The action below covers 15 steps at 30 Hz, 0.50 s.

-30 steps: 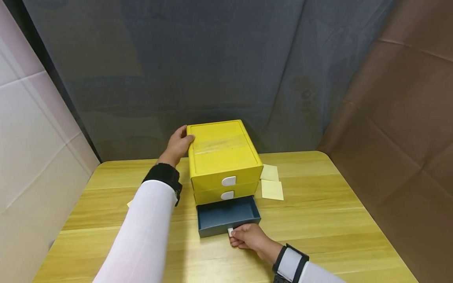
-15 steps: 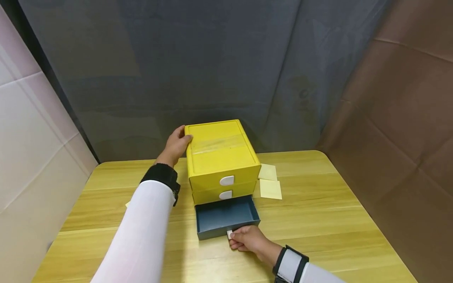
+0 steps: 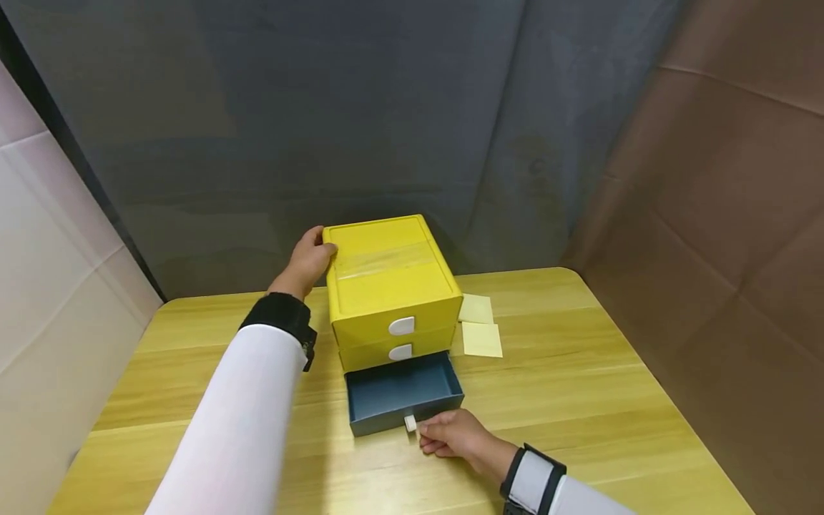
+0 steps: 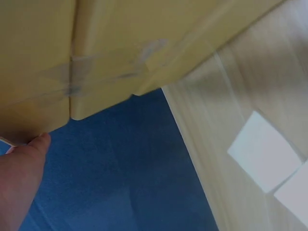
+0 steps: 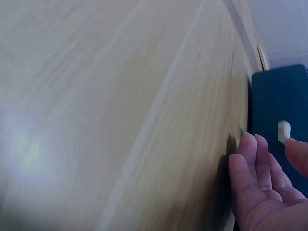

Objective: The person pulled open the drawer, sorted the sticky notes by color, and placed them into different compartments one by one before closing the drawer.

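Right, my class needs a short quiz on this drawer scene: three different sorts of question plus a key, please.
1. Multiple choice: which drawer of the yellow drawer unit is pulled out? A top, B middle, C bottom.
2. True or false: the right hand is gripping the top drawer's handle.
3. Count: in the head view, how many paper squares show to the right of the unit?

Key: 1. C. 2. False; it is beside the white knob of the bottom drawer. 3. Two.
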{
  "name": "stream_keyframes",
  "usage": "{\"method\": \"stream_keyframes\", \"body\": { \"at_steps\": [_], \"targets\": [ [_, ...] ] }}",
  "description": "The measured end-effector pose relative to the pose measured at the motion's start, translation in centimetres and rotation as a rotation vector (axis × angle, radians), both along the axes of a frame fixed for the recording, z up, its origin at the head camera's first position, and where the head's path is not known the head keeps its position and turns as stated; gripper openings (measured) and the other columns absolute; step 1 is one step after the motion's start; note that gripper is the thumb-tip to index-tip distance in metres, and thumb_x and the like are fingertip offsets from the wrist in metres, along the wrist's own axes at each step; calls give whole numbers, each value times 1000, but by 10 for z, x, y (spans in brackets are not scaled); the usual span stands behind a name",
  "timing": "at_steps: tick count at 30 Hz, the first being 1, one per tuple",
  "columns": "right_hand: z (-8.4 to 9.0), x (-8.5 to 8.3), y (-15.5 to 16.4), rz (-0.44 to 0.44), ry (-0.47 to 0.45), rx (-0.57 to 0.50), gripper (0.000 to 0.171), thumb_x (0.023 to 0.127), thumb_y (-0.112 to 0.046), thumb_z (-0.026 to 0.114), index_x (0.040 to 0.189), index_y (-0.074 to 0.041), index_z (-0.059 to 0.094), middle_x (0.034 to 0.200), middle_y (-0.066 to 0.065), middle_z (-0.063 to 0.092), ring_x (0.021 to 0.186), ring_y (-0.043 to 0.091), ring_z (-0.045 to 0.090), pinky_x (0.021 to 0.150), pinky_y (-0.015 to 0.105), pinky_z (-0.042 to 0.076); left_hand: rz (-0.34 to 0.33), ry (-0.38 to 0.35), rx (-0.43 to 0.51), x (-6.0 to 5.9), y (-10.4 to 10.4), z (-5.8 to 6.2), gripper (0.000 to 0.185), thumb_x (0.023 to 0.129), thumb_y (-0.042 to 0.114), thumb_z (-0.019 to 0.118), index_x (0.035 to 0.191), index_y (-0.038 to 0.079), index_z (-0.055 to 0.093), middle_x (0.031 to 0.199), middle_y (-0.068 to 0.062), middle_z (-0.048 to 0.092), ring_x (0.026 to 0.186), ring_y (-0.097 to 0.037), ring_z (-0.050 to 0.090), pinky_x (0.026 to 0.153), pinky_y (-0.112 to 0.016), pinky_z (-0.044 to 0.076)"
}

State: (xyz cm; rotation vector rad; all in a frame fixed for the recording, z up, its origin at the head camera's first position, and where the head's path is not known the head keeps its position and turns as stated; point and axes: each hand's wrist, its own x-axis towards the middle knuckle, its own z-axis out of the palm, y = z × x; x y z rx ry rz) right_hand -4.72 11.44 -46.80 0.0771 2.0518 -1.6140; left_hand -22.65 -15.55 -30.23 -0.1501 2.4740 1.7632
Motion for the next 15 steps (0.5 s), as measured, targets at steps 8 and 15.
{"method": "stream_keyframes", "body": {
  "at_steps": [8,15],
  "targets": [
    [5,-10,22,42,9,31,25,93,-6,59,108,13,64,90,12,72,80,17,70,74,33,58,39,-19,29,4,-15,-4,68,102,30,39,156,10,3,162,-11,9,147,-29,12,120,-43,16],
    [8,-21,50,107,-9,10,28,92,-5,57,111,15,61,91,10,72,80,16,70,74,33,58,32,64,-59,15,-34,-10,67,102,37,40,154,5,13,159,-19,16,144,-37,19,117,-51,21]
  ]
}}
